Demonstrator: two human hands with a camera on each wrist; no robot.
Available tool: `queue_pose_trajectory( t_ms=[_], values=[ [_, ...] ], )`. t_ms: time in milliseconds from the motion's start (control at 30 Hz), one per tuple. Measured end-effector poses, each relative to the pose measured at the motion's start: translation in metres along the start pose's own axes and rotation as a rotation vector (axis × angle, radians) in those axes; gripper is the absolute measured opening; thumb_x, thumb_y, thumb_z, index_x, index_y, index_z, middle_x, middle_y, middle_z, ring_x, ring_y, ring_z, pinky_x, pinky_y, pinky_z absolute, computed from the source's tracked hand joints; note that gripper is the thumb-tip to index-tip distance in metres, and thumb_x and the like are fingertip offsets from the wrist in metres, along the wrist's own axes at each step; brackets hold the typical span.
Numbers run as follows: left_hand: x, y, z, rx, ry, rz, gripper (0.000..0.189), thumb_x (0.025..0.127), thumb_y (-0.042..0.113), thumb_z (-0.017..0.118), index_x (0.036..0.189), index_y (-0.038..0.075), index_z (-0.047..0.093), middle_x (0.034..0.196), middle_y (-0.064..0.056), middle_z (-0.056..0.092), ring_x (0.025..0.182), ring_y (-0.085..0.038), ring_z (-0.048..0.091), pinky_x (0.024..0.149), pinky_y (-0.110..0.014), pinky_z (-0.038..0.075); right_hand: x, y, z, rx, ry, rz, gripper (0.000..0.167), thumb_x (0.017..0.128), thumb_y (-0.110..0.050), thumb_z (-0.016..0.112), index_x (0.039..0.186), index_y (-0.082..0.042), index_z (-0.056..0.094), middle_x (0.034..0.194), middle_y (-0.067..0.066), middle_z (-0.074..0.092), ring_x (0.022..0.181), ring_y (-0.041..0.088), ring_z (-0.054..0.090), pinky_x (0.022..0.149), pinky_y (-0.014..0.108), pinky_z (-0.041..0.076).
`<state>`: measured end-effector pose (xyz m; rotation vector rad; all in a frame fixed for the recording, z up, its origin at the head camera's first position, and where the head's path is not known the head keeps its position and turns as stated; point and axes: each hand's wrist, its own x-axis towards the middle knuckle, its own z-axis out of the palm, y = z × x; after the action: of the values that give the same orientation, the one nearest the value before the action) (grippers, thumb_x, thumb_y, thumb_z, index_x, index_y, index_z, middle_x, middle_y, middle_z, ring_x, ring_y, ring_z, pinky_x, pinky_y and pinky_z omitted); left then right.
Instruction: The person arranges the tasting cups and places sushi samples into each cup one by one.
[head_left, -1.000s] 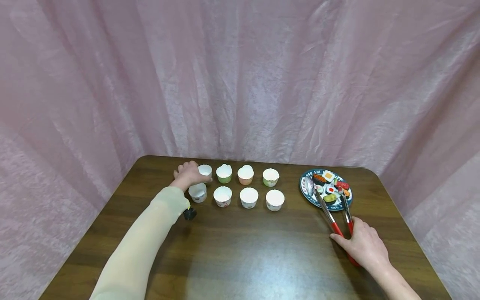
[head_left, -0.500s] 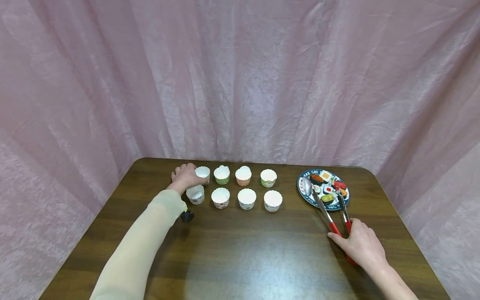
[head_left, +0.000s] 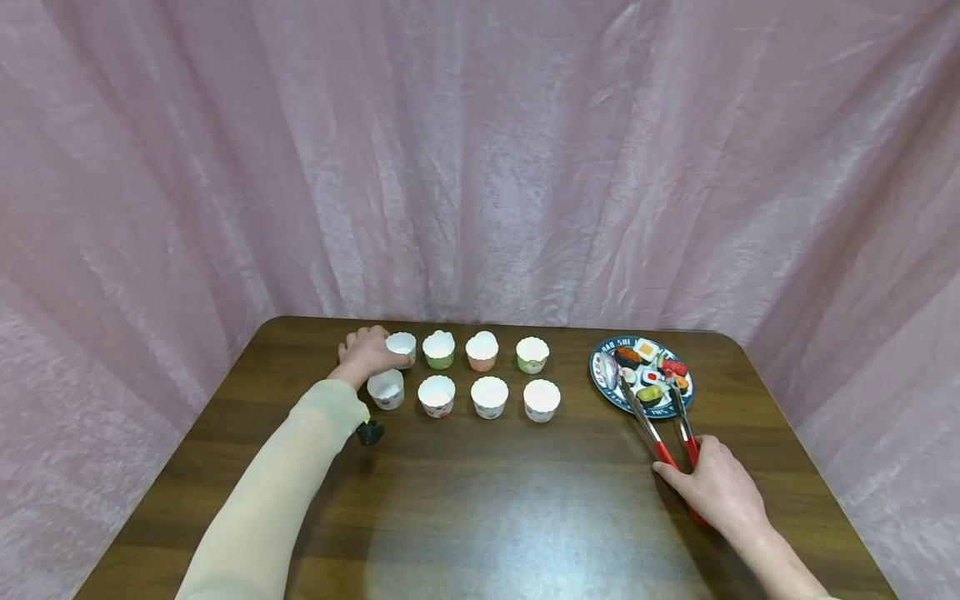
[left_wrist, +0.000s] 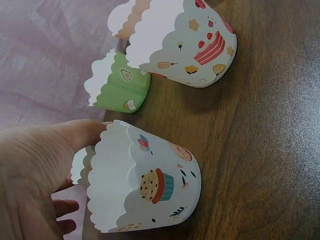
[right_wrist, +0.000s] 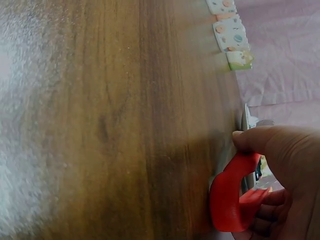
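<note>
My left hand (head_left: 365, 352) grips a white paper baking cup (head_left: 401, 343) at the back left, thumb on its near side and fingers behind it. In the left wrist view a cup with a cupcake print (left_wrist: 155, 185) stands in front and hides most of the held cup (left_wrist: 82, 165). My right hand (head_left: 723, 492) holds red-handled metal tongs (head_left: 643, 417), seen close in the right wrist view as a red grip (right_wrist: 227, 200). The tongs' arms are spread, their ends over a blue-rimmed plate (head_left: 615, 402) bearing several sushi pieces (head_left: 647, 350).
Two rows of scalloped paper cups stand along the table's back left, among them a green cup (head_left: 438, 360), an orange cup (head_left: 482, 363) and a white cup (head_left: 542, 410). A pink curtain (head_left: 480, 167) hangs behind the brown wooden table (head_left: 465, 508).
The whole head view has shifted slightly left. Both hands keep their holds, and the cups, plate and tongs stay in the same arrangement.
</note>
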<state>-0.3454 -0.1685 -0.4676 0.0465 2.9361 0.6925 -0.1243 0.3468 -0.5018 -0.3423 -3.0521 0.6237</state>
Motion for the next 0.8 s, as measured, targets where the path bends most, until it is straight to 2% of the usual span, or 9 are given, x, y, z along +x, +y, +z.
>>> queue_pose_trajectory(
  t_ms=[300, 433, 600, 800],
  values=[
    [0.002, -0.002, -0.001, -0.009, -0.02, 0.005, 0.073, 0.083, 0.048, 0.075, 0.133, 0.0, 0.053, 0.139, -0.03, 0.042, 0.137, -0.053, 0.026, 0.114, -0.069, 0.011, -0.005, 0.001, -0.002, 0.045, 0.049, -0.021, 0.079, 0.089, -0.054, 0.072, 0.121, 0.015, 0.052, 0.091, 0.017, 0.058, 0.079, 0.031, 0.056, 0.066, 0.049, 0.049],
    [0.006, -0.004, 0.001, -0.021, -0.028, 0.0, 0.071, 0.083, 0.048, 0.075, 0.132, 0.001, 0.053, 0.138, -0.028, 0.042, 0.137, -0.052, 0.025, 0.115, -0.069, 0.009, -0.01, 0.002, -0.009, 0.041, 0.073, -0.039, 0.08, 0.09, -0.055, 0.071, 0.124, 0.015, 0.052, 0.091, 0.016, 0.058, 0.08, 0.03, 0.055, 0.064, 0.044, 0.047],
    [0.005, -0.005, 0.0, -0.032, -0.02, 0.023, 0.069, 0.084, 0.046, 0.076, 0.13, -0.001, 0.055, 0.134, -0.029, 0.044, 0.135, -0.052, 0.026, 0.114, -0.07, 0.01, -0.013, 0.002, -0.025, 0.018, 0.121, -0.087, 0.081, 0.091, -0.059, 0.069, 0.127, 0.012, 0.053, 0.092, 0.014, 0.059, 0.081, 0.029, 0.055, 0.061, 0.039, 0.043],
    [0.004, -0.006, -0.002, -0.022, -0.032, 0.032, 0.073, 0.084, 0.046, 0.076, 0.135, -0.001, 0.053, 0.135, -0.028, 0.044, 0.133, -0.051, 0.028, 0.112, -0.07, 0.014, -0.005, -0.003, -0.058, -0.037, 0.187, -0.22, 0.074, 0.092, -0.054, 0.071, 0.132, 0.006, 0.057, 0.095, 0.015, 0.061, 0.083, 0.031, 0.055, 0.062, 0.041, 0.042]
  ],
)
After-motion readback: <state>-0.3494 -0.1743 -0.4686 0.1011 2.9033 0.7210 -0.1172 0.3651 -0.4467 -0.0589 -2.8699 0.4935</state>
